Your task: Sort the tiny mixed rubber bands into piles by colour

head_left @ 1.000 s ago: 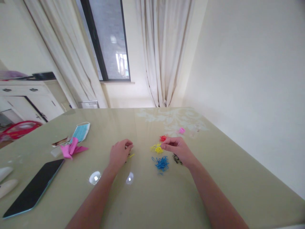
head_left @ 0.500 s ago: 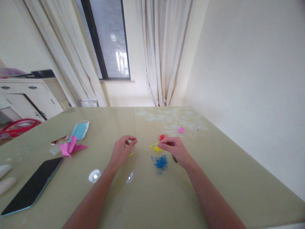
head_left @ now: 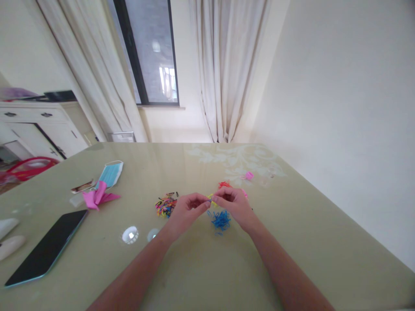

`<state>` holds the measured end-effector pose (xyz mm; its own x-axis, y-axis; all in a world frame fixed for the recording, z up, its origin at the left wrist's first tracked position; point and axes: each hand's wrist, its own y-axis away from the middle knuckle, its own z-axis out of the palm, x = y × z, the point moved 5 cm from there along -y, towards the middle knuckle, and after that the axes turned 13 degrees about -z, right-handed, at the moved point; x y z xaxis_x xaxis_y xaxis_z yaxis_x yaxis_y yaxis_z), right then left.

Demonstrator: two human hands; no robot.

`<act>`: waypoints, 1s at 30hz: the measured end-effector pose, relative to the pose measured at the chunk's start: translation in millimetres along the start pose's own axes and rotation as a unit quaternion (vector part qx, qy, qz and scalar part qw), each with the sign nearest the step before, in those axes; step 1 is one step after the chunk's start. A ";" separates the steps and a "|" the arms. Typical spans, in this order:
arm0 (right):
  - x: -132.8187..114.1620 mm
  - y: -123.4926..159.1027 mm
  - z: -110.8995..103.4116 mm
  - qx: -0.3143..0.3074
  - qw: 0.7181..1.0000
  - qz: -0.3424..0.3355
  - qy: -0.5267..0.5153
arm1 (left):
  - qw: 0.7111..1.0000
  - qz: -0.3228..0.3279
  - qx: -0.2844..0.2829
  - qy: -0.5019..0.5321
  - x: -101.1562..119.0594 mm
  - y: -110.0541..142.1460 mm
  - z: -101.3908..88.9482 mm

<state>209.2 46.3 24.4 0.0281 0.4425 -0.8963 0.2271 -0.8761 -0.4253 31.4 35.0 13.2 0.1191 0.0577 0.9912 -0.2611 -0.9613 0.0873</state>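
In front of cream curtains [head_left: 223,73] and a dark-framed window [head_left: 152,56], a glossy greenish bench [head_left: 292,259], faintly patterned with pale leaves towards its far right corner; off at the left, a white cabinet [head_left: 35,114] and a red rounded object [head_left: 32,175], unclear in kind; over the middle of the bench, a left hand [head_left: 188,211] and a right hand [head_left: 236,208] close together, each pinched between thumb and forefinger on a tiny bluish piece [head_left: 209,200], too small to make out fully; fingertips touching or just apart, cannot tell which; just under the pinch, a yellow pile [head_left: 214,205] of small thin bits, partly hidden by the fingers; nearer the camera, a blue pile [head_left: 221,221] of little loops, with a few strays at its edge; beyond the hands, a red pile [head_left: 224,185], and pink bits [head_left: 245,194] half behind the right knuckles; farther off, a separate pink clump [head_left: 249,175]; on the left hand's outer side, a mixed pile [head_left: 165,205] in black, yellow, pink, orange and other colours, partly covered by that hand. Well to the left, a blue face mask [head_left: 110,173] with a folded pink shape [head_left: 100,198] against its near end; closer in, a dark-screened device [head_left: 47,248] flat on the bench, slanting away to the right; at the very edge of view, two pale rounded objects [head_left: 12,247] beside it.
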 end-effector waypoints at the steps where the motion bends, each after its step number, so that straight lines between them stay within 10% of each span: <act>1: -0.7 0.1 0.8 0.002 1.000 0.002 -0.008 | 1.000 -0.001 -0.009 0.004 -0.4 0.1 1.6; 13: -3.4 -0.9 2.1 -0.003 0.999 0.025 -0.040 | 0.997 -0.012 0.033 0.067 0.8 0.6 2.0; 17: -8.7 -0.9 -7.8 0.047 0.995 0.023 -0.086 | 0.995 -0.002 0.062 -0.078 1.7 -5.1 -13.2; 20: -19.5 -1.8 -24.7 0.082 0.993 -0.003 -0.080 | 0.929 -0.002 0.188 -0.318 0.9 -7.4 -42.4; 24: -21.5 -2.7 -35.1 -0.027 0.997 0.006 0.072 | 0.811 -0.072 0.260 -0.519 -11.5 -9.3 -72.5; 30: 3.6 -0.4 -26.5 -0.178 0.946 0.012 0.270 | 0.812 -0.088 0.218 -0.534 -21.6 -17.5 -78.1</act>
<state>235.0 53.4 24.6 0.5091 0.5412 -0.6693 0.5316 -0.8093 -0.2499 -41.4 71.6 -2.0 0.9416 0.1622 0.2951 0.1863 -0.9809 -0.0551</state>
